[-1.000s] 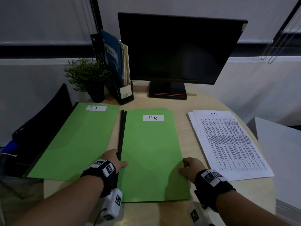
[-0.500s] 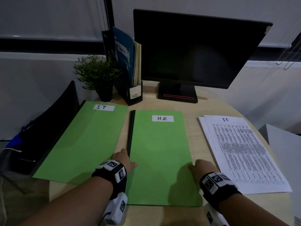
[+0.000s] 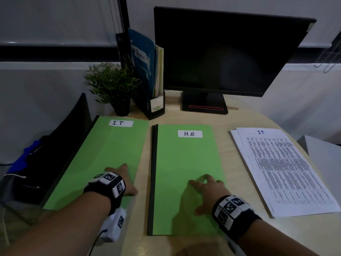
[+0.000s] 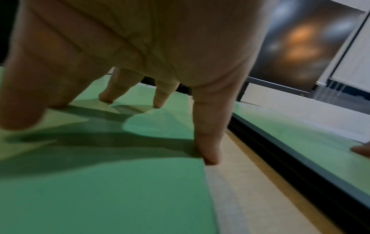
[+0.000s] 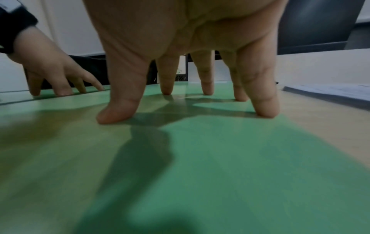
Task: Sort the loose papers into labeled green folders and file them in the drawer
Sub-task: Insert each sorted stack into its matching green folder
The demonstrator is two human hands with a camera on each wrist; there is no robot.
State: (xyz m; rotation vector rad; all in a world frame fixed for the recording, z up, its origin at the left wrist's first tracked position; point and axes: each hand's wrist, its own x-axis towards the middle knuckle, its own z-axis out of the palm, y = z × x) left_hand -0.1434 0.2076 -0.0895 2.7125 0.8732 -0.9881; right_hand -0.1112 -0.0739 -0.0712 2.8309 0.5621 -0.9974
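Two green folders lie flat on the round wooden table (image 3: pixel 239 235). The left folder (image 3: pixel 103 156) carries a white label reading I.T; the right folder (image 3: pixel 184 163) is labelled H.R. and has a dark spine along its left edge. My left hand (image 3: pixel 121 180) rests on the I.T folder with spread, straight fingers (image 4: pixel 208 152) touching its right edge. My right hand (image 3: pixel 206 187) presses the H.R. folder with its fingertips (image 5: pixel 266 110) spread on the cover. A stack of printed papers (image 3: pixel 284 169) headed IT lies to the right of the folders.
A dark monitor (image 3: pixel 227 52) stands at the back of the table. Left of it are a black file holder (image 3: pixel 155 100) with a blue Admin folder and a small potted plant (image 3: pixel 114 87). A black chair (image 3: pixel 60 143) sits at the left; a grey cabinet (image 3: pixel 324 157) at the right.
My left hand has shifted from the gap between the folders onto the I.T folder. My right hand moved from the H.R. folder's right edge onto its cover. A gap has opened between the folders.
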